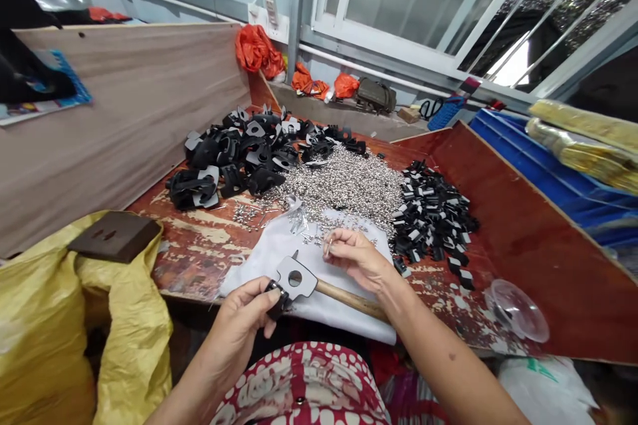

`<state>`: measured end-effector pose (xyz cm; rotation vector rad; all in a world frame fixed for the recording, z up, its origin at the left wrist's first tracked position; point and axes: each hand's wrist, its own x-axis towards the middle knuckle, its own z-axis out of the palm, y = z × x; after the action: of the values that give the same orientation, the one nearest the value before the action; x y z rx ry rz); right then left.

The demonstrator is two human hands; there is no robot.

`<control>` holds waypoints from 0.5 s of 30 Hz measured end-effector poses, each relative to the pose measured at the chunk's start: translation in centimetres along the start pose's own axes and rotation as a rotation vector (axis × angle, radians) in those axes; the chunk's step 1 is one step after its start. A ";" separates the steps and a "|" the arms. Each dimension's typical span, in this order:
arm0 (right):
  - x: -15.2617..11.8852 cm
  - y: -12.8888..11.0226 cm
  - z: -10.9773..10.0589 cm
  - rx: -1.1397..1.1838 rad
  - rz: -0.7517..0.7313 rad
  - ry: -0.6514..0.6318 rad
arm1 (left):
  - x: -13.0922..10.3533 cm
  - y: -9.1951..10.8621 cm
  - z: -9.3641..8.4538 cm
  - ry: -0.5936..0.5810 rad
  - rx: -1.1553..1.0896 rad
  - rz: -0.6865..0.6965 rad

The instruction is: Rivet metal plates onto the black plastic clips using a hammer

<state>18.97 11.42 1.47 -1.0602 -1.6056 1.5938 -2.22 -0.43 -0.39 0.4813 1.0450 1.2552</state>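
My left hand (249, 309) pinches a black clip joined to a grey plate with a round hole (298, 277), held over the white cloth (254, 265). To its right, my right hand (356, 257) has thumb and fingertips pressed together round a small metal pin (329, 247). A wooden handle (351, 299) lies on the cloth, under my right wrist, its far end hidden behind the plate. Loose pins (302, 220) lie at the cloth's upper edge, beside a big heap of small metal pieces (349, 179).
Black and grey parts (254, 146) are piled at the back left, small black clips (433, 212) at the right. A clear plastic bowl (518, 311) stands at the right front, a brown block (115, 236) at the left. Wooden boards (538, 246) wall the table.
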 end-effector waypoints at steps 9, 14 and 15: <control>-4.1 -1.3 1.7 0.273 -0.051 0.016 | -0.4 -0.7 1.4 -0.001 -0.095 0.026; -5.8 -2.4 3.4 -0.446 -0.523 0.071 | -0.1 -1.2 1.8 -0.017 -0.103 0.016; -6.1 -2.6 3.9 -0.524 -0.600 0.058 | -0.1 -1.2 1.9 -0.014 -0.125 0.018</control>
<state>18.21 4.38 4.39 -0.7409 -2.1038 0.7603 0.03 -0.43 -0.38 0.4037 0.9466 1.3226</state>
